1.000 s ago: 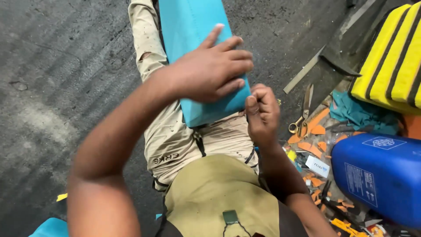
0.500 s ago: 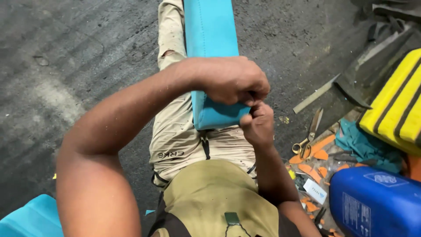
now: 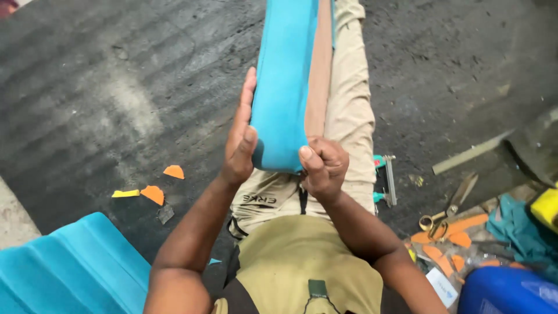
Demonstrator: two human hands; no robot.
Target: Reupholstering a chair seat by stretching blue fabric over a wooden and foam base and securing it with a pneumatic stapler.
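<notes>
At the lower left of the frame lay a ribbed teal cushion (image 3: 70, 273) on the dark floor (image 3: 116, 87). Just above and to the right of it, a few orange and yellow scraps (image 3: 154, 193) were scattered on the floor.

In the middle, the person sat with one leg in tan trousers (image 3: 349, 116) stretched toward the top of the frame. A long teal pad (image 3: 285, 87) with a tan underside ran along that leg, from the top edge down to the hands, tilted up on its side.

The left hand (image 3: 239, 136) was open and nearly flat, fingers straight and pressed against the pad's left face, with the thumb lying on the pad's near end. The right hand (image 3: 322, 166) was curled into a tight fist at the pad's lower right corner, thumb on top, pinching the edge of the teal cover there.

To the right of the leg, a small metal stapler (image 3: 386, 180) with a teal handle lay on the floor. Farther right were a pair of scissors (image 3: 447, 209), more orange offcuts (image 3: 453, 232) and a crumpled teal cloth (image 3: 517, 224). A blue plastic container (image 3: 505, 291) filled the lower right corner, and a bit of yellow showed at the right edge.
</notes>
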